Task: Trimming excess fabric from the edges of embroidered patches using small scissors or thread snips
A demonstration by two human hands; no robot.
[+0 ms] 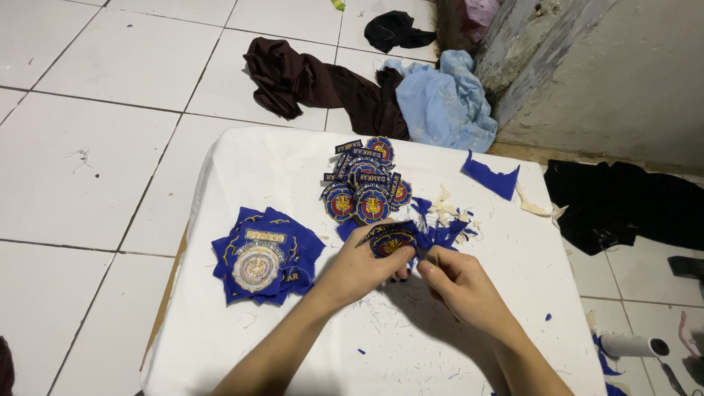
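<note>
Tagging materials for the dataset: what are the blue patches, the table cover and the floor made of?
Patches: blue woven cloth with stitched embroidery, matte; frayed offcuts lie beside them. The left hand holds one.
Table cover: looks like white cloth, matte, draped over the edge; possibly plastic sheet.
Floor: glazed white tile, glossy, with grout lines.

A low table (242, 345) stands on the tiled floor (88, 147). Near its left edge lies a stack of uncut patches (265, 255). Toward the far edge, about midway across, sits a pile of trimmed patches (367, 183). Scraps (447, 220) lie to the right of that pile, with a larger offcut (490, 176) by the far right corner. Both hands meet at the table's middle (the left hand (359, 271) just beside the right hand (458, 282)), holding a patch (392, 240) between the stack and the scraps. Behind the table, crumpled clothes (381, 92) lie on the floor against the wall (609, 73).
</note>
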